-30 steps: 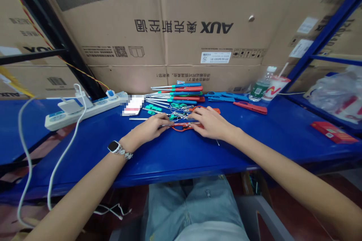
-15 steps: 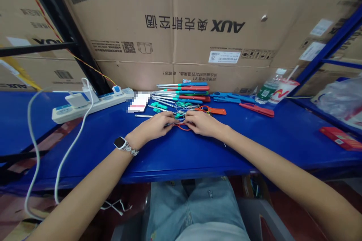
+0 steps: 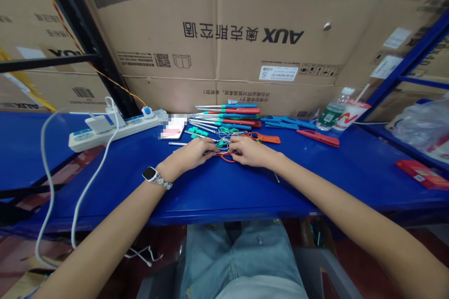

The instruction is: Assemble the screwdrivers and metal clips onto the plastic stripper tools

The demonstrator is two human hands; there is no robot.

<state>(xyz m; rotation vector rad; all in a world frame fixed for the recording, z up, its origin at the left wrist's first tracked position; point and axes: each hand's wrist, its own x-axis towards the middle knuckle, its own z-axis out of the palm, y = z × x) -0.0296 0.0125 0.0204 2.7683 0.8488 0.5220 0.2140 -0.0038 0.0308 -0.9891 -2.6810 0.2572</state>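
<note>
My left hand [image 3: 202, 150] and my right hand [image 3: 245, 151] almost meet over the blue table, fingers closed in a pinch. Between the fingertips is a small thin piece, too hidden to name. Just below it shows an orange-red loop [image 3: 228, 158] on the table. Beyond my hands lie green plastic pieces [image 3: 197, 131], thin metal rods [image 3: 177, 143] and fine wires. An orange handle shell [image 3: 268, 138] sits right of my right hand. Behind is a pile of long-nosed stick lighters [image 3: 242, 116] with red, blue and green handles.
A white power strip [image 3: 129, 125] with plugs and cables is at left, near a phone [image 3: 173, 127]. Blue handle shells [image 3: 280, 122], a red shell [image 3: 317, 138], a bottle [image 3: 329, 114], a cup [image 3: 351, 114] and a red box [image 3: 421, 174] lie right. Cardboard [image 3: 224, 4] stands behind.
The whole view has shifted slightly. Both hands stay together at the same spot, with only small finger movements.
</note>
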